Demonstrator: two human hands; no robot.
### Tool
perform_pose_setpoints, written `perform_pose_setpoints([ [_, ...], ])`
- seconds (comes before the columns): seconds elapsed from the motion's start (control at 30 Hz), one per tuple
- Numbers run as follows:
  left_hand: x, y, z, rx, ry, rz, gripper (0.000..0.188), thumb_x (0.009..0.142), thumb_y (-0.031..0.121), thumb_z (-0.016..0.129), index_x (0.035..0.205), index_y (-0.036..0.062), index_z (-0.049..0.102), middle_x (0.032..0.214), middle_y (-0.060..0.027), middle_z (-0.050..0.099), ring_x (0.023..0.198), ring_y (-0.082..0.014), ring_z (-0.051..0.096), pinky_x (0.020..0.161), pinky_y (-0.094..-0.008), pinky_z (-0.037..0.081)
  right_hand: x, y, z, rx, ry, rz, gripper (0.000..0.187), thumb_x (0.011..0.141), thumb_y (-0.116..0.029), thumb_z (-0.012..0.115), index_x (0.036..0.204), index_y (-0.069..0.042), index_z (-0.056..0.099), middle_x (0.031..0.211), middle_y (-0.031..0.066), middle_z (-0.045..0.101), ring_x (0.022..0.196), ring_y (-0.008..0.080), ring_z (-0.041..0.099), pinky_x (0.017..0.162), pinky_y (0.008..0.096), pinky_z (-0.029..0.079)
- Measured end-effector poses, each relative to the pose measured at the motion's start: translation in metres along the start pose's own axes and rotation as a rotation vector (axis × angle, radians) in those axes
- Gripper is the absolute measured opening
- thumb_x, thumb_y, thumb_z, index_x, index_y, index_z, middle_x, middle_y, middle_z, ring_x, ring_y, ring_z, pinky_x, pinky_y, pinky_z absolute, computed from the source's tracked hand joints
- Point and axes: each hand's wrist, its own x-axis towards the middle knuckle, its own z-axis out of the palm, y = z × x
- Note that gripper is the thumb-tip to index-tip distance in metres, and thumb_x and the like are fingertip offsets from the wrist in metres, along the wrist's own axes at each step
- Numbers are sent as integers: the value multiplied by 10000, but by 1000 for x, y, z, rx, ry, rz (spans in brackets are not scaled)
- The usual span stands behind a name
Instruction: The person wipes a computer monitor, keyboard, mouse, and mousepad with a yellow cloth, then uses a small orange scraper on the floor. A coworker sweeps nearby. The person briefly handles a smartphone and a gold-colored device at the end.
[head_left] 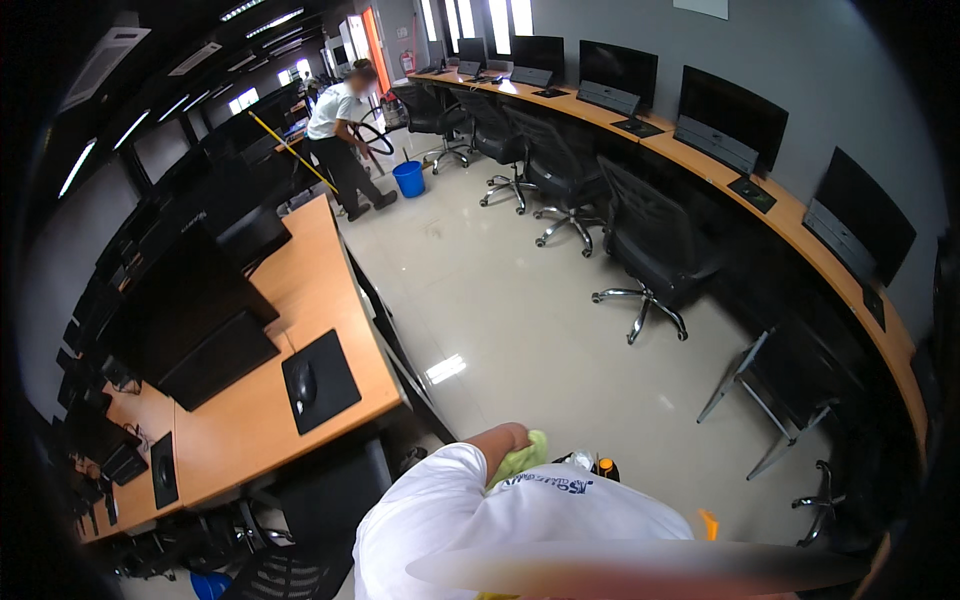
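My left arm comes out of a white short sleeve at the lower middle and bends in front of my body. A yellow-green cloth-like thing lies against the arm's far end; I cannot tell if it is a rag or a glove. The fingers of my left hand do not show. Just right of it, partly hidden by my white shirt, are a bottle with an orange cap and a clear, shiny item. My right hand cannot be made out; a blurred shape covers the bottom edge.
Desks with monitors curve along the right wall, with black office chairs before them. A wooden desk with a mouse pad stands left. Beyond, a person bends near a blue bucket and yellow pole.
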Motion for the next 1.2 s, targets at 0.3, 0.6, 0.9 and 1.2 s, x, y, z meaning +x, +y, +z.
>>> perform_pose_setpoints([
  [0.3, 96, -85, -67, -276, 139, -237, 498, 786, 464, 454, 956, 23, 610, 1007, -191, 582, 967, -333, 536, 842, -384, 410, 166, -168, -96, -125, -21, -27, 232, 774, -113, 501, 935, 34, 581, 812, 207, 617, 712, 266, 625, 606, 374, 491],
  [0.6, 107, -178, -33, -807, 91, -898, 431, 757, 429, 585, 982, 64, 624, 966, -111, 618, 904, -256, 576, 780, -342, 435, 300, -513, -234, -814, -164, -682, 246, 771, -132, 540, 965, 13, 585, 840, 201, 622, 738, 265, 631, 637, 383, 504],
  [0.9, 132, -226, -98, -1017, 211, -829, 316, 762, 321, 588, 997, 113, 625, 1003, -127, 602, 951, -273, 564, 846, -333, 414, 223, -849, -181, -387, -51, -879, 288, 745, -186, 534, 975, -14, 560, 837, 199, 600, 808, 294, 597, 710, 385, 464],
  [1.2, 173, -442, -345, -926, 155, -900, 484, 744, 496, 534, 954, 72, 632, 948, -159, 608, 871, -328, 577, 765, -383, 441, 316, -1003, -173, -730, -22, -756, 442, 765, -356, 530, 1026, -1, 561, 1014, 208, 573, 961, 310, 555, 800, 383, 438],
])
